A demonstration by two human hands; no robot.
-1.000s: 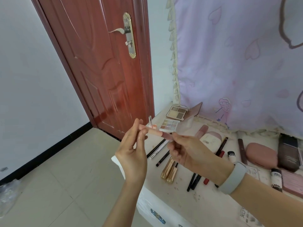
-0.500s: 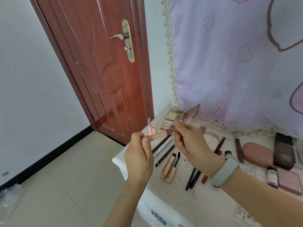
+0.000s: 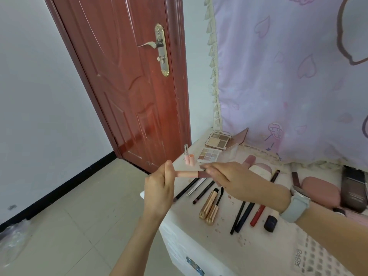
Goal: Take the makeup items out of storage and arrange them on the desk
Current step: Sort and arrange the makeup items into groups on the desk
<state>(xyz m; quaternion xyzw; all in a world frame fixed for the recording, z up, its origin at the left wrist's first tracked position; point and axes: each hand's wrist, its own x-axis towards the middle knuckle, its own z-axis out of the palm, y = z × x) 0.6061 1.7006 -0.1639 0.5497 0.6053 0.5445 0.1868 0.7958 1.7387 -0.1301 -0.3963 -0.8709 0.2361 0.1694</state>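
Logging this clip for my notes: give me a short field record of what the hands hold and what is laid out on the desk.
held item: pink tube, level, above the desk's left edge
left hand: grips the tube's pale end
right hand: pinches its darker end
desk: white, beside a red door
on desk: two open palettes, gold mascara, several pencils, pink case
wrist: grey band on the right arm

Two bare forearms without sleeves, rising from the lower edge of the frame, with a pale grey-blue smartwatch band (image 3: 296, 206) strapped around the right wrist at lower right.
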